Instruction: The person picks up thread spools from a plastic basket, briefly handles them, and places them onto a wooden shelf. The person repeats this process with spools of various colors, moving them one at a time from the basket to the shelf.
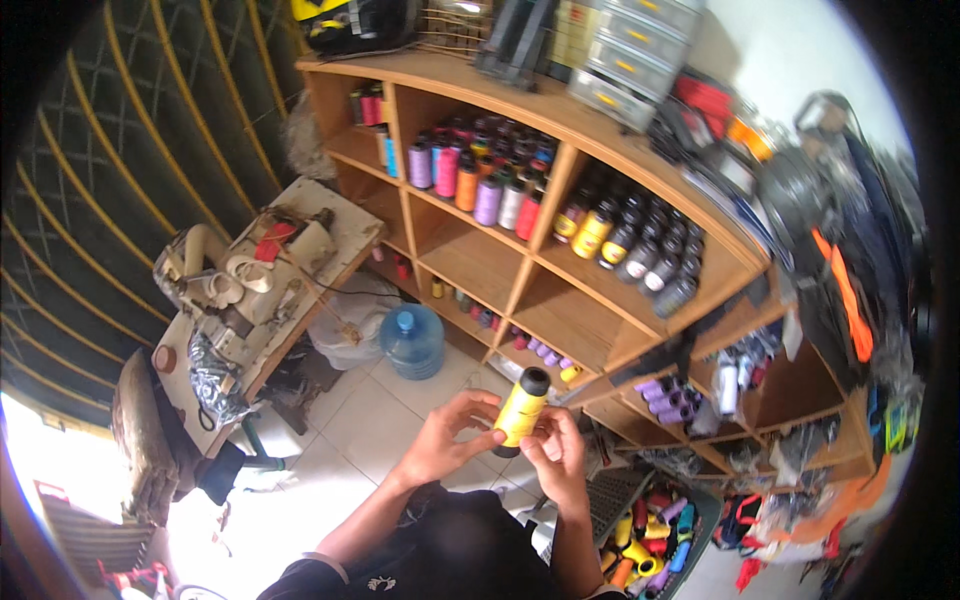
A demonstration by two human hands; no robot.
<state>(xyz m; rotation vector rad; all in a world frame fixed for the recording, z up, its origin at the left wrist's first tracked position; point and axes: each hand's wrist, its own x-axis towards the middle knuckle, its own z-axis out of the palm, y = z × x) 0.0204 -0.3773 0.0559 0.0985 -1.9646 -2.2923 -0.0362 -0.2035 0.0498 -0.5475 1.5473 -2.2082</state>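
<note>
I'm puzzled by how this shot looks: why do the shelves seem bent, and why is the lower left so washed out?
Head view: the fisheye lens bows the wooden shelves toward the rim and blackens the corners; sunlight blows out the floor at lower left; the right edge is soft and blurred; the yellow thread spool between left hand and right hand stays fairly sharp.

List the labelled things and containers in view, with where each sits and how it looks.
Yellow thread spool: held by left hand and right hand, black ends, pale label.
Dark spools: upper shelf, yellow and white labels.
Water jug: on floor, clear blue, blue cap.
Drawer cabinet: atop shelf unit, grey, yellow tags.
Basket: lower right, mixed coloured spools.
</note>
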